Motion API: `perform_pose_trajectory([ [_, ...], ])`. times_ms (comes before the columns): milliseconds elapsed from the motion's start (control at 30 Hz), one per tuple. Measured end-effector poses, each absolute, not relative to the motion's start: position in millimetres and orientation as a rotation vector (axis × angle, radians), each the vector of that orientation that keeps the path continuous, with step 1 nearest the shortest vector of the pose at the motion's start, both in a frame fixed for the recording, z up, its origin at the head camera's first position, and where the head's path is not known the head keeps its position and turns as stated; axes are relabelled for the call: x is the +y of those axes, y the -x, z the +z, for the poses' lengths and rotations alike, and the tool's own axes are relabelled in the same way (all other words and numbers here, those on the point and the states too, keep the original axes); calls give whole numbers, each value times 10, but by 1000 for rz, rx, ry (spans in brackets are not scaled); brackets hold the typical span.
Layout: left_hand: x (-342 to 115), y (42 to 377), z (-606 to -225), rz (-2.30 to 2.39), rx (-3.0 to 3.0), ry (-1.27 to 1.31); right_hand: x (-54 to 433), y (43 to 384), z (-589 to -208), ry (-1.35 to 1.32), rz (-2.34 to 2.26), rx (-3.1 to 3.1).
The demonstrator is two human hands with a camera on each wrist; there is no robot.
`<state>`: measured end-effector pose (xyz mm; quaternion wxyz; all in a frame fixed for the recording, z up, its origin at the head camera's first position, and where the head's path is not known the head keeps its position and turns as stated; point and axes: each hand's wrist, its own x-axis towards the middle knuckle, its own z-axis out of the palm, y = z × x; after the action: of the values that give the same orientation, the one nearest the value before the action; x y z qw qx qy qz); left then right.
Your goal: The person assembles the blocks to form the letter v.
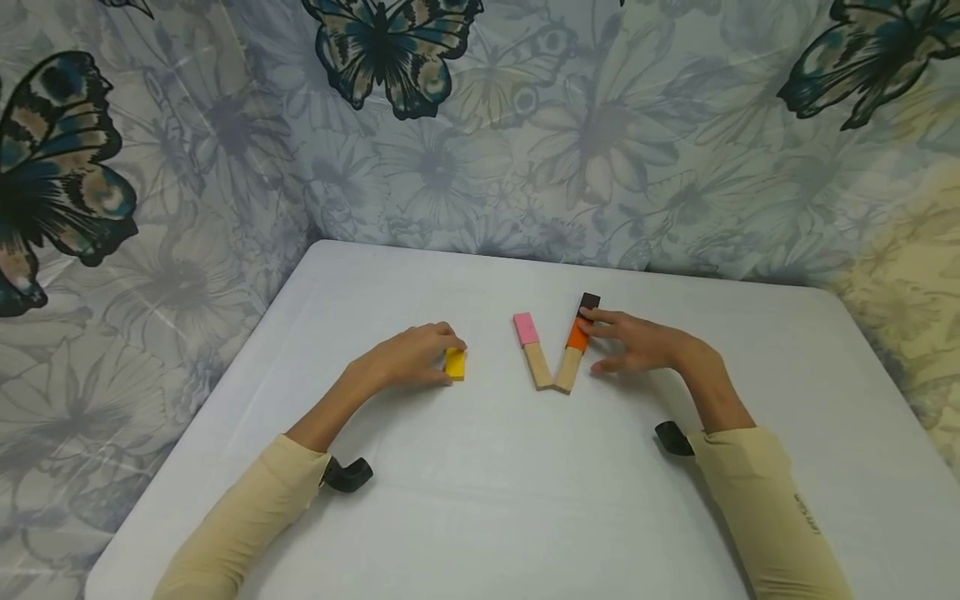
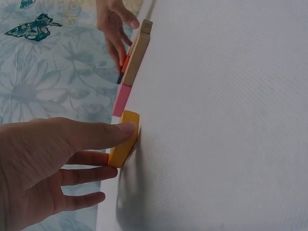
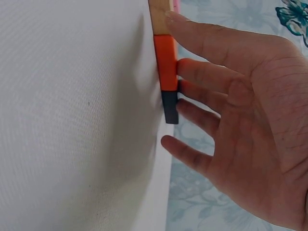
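My left hand (image 1: 416, 354) pinches a yellow block (image 1: 455, 364) between thumb and fingers, low over the white table; the left wrist view shows the thumb on its near face. To the right, several blocks form a V. One arm is a pink block (image 1: 527, 329) end to end with a plain wooden block (image 1: 537, 367). The other runs from a second wooden block (image 1: 567, 371) through an orange block (image 1: 577, 335) to a black block (image 1: 590, 301). Along this arm's right side, my right hand (image 1: 637, 342) rests loosely spread fingertips against the orange and black blocks.
The white table (image 1: 480, 517) has its back edge against a wall covering (image 1: 442, 175) printed with flowers and butterflies. Black wrist mounts (image 1: 348, 475) stick out from both sleeves over the table.
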<state>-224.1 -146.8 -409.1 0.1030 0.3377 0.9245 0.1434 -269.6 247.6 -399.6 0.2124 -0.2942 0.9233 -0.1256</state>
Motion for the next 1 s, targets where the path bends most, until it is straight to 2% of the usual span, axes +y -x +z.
perform_pose_trajectory([
  [467,-1436,2295,-4033,486,2768,-980,2437,2689,-3982,821,-352,2564],
  [1000,-1078,2693,-3704,621,2842,-934,2485,2706,-4016,842,-372,2562],
])
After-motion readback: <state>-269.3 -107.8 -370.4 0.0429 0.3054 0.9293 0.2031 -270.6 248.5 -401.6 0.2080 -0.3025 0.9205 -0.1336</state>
